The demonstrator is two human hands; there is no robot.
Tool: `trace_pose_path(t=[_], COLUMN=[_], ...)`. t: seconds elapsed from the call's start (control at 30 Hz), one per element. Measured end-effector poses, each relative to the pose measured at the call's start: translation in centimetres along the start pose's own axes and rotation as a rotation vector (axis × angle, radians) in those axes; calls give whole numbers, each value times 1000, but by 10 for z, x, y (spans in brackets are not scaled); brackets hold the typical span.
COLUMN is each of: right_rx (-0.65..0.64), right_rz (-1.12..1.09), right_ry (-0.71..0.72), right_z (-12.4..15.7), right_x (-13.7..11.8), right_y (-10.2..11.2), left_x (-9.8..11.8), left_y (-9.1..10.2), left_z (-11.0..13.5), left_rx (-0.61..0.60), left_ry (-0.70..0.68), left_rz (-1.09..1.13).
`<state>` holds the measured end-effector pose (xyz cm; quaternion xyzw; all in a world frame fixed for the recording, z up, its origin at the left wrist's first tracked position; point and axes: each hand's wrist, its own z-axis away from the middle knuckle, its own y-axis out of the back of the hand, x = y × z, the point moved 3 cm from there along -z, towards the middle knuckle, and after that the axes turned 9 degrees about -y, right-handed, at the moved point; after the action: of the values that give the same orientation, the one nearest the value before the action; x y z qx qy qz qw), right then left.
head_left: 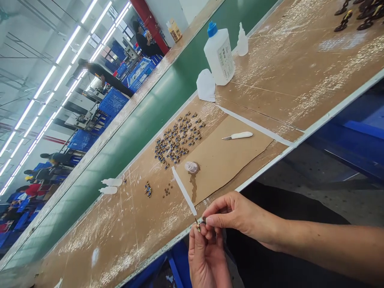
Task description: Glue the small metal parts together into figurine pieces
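Close to the table's front edge, my left hand [207,256] pinches a small dark part with a yellowish tip [198,228] between thumb and fingers. My right hand [240,214] meets it from the right, thumb and forefinger closed on a tiny dark piece [204,219]. The fingertips of both hands almost touch, and they partly cover these pieces, so their exact kind cannot be made out. Beyond them, a small clear container [192,167] stands on a brown cardboard sheet [222,164], with a wet streak beside it. A white-handled craft knife [241,135] lies on that sheet.
Many small blue-and-gold parts [177,140] are spread beyond the cardboard. Left of it lie a small cluster [148,189], brown beads [167,191] and white dropper bottles [111,183]. A large white bottle [220,58] stands farther right. People work in the background.
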<state>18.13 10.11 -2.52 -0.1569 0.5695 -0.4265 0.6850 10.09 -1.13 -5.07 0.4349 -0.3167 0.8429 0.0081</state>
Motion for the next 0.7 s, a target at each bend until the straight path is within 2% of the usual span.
trace_pose_path(t=[0.4,0.7], right_rx=[-5,153], right_rz=[6,111], right_ry=[31,31], right_z=[-2,1], right_x=[3,-5], right_y=[3,15], left_x=[-1,4], left_y=[0,-5], left_z=[-1,0], left_rx=[-19,-8], left_ry=[-62,-156], left_rz=[-34,-56])
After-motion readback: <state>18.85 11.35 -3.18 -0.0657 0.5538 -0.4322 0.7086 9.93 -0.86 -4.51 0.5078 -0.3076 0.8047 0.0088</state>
